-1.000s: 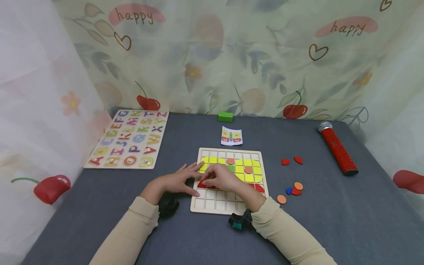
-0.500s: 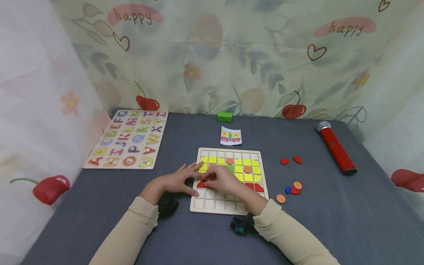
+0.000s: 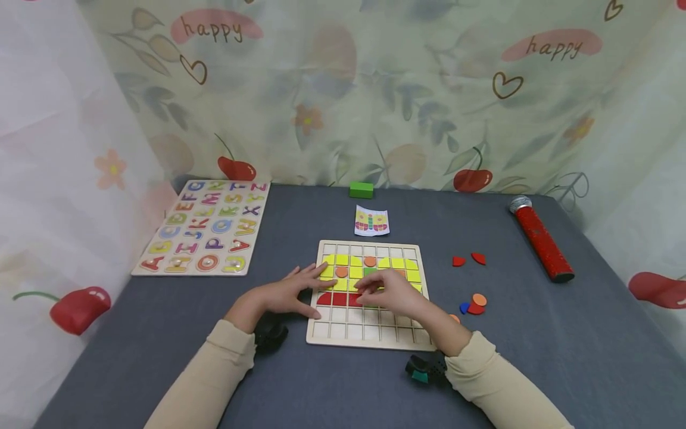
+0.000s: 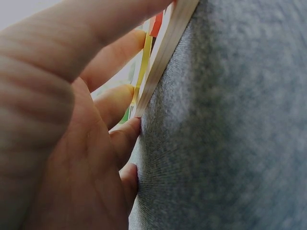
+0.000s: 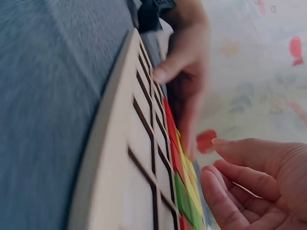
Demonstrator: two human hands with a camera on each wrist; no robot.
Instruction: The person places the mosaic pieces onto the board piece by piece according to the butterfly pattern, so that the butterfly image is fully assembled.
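My left hand (image 3: 286, 292) lies spread over the left edge of the wooden grid board (image 3: 370, 344); its thumb and fingertips touch the board. In the left wrist view its fingers (image 4: 115, 105) reach along that edge. Several red tiles (image 3: 339, 299) form a row below the yellow tiles (image 3: 343, 260). Over the board's middle, my right hand (image 3: 393, 292) is beside the red row, fingers loosely bent. The right wrist view shows a gap between its thumb and fingers (image 5: 225, 201), with nothing held. A green tile (image 3: 370, 271) and an orange disc (image 3: 341, 271) sit among the yellow.
Loose red pieces (image 3: 479, 258), orange discs (image 3: 479, 300) and a blue piece (image 3: 464, 308) lie right of the board. Behind it are a butterfly picture card (image 3: 372, 221) and a green block (image 3: 361, 190). An alphabet puzzle (image 3: 200, 229) is left, a red microphone (image 3: 542, 238) right.
My right hand has moved right along the red row, away from its left end, uncovering red tiles and an orange disc. My left hand has stayed on the board.
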